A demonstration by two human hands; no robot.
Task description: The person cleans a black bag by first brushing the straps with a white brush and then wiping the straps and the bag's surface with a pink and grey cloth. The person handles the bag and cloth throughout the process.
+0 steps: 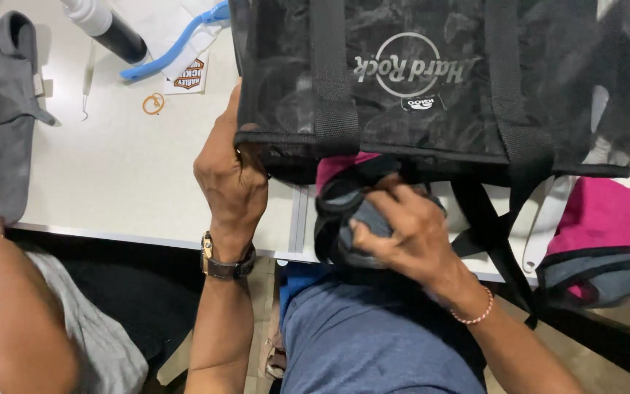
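Note:
A black tote bag point(468, 87) with webbing handles lies on the white table point(111, 160), its opening toward me. My left hand point(231, 179) grips the bag's left rim at the opening. My right hand point(410, 230) clutches a folded grey and black cloth item with pink trim point(344, 201) right at the bag's mouth, partly under the rim. How far the item sits inside the bag is hidden.
A second pink, grey and black folded item point(603, 244) lies at the right table edge. A grey cloth point(5, 109), a blue-handled tool point(176, 44), a dark bottle point(111, 29), a rubber band point(153, 103) and another person's arm point(9, 292) are at the left.

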